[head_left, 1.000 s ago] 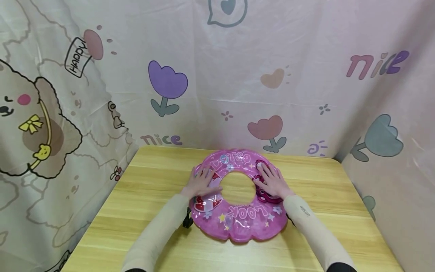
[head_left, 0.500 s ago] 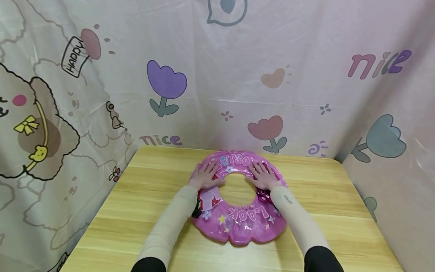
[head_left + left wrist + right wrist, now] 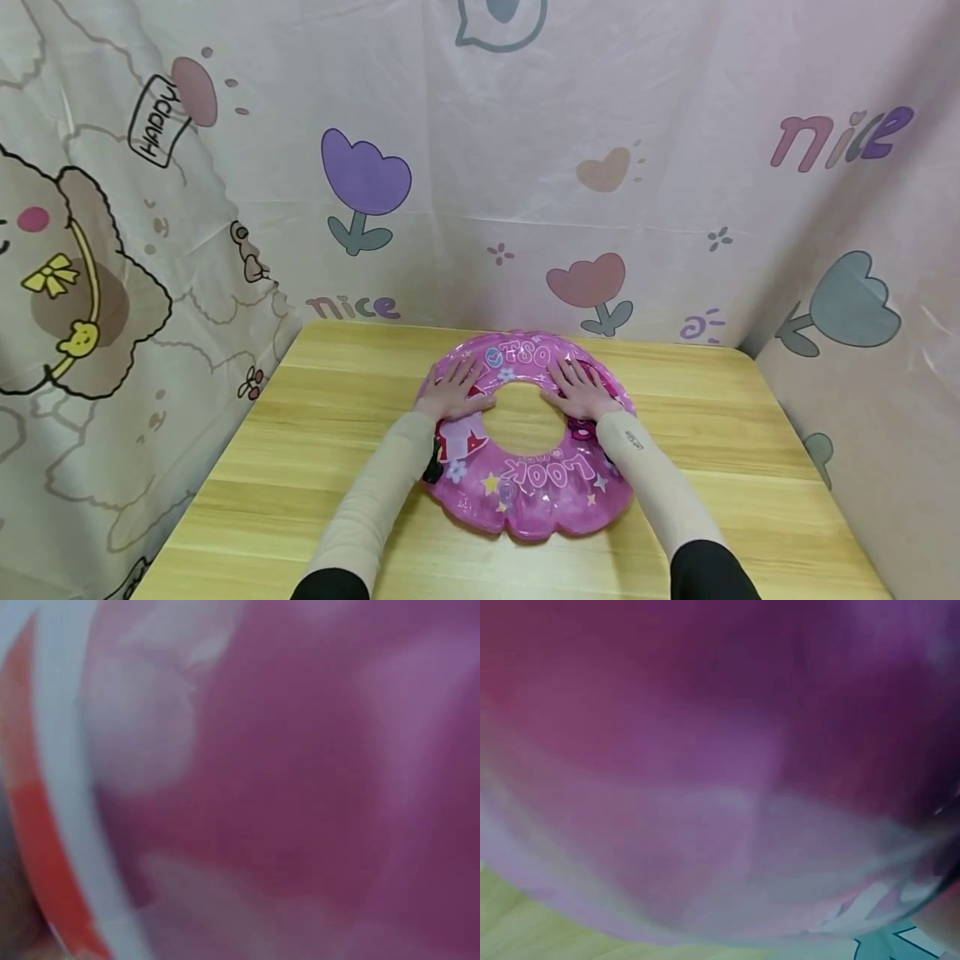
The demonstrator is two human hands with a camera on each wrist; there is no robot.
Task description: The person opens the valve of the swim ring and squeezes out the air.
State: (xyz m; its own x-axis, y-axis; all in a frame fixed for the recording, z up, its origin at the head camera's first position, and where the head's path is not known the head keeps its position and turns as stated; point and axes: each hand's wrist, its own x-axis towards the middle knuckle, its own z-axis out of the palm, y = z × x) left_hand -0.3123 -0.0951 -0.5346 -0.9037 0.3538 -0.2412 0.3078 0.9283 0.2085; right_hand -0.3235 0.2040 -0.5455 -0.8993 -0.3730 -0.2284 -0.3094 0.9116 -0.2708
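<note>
A pink inflatable swim ring (image 3: 525, 504) with printed letters, stars and flowers lies flat on the wooden table. On its upper left part rests my left hand (image 3: 452, 392), fingers spread and the thumb toward the hole. My right hand (image 3: 583, 390) lies on the upper right part in the same way, palm down. Up close, the left wrist view is filled by the ring's glossy pink surface (image 3: 300, 765) and a red and white print. The right wrist view shows the ring's rounded side (image 3: 667, 825) with the tabletop below it.
The light wooden table (image 3: 300, 400) reaches back to a printed cloth backdrop (image 3: 480, 167) with tulips, hearts and words. More of that cloth hangs along the left and right sides.
Since the first frame both hands have slid on the ring, the right one inward and both slightly toward its far edge. Over the last half second they have stayed in place.
</note>
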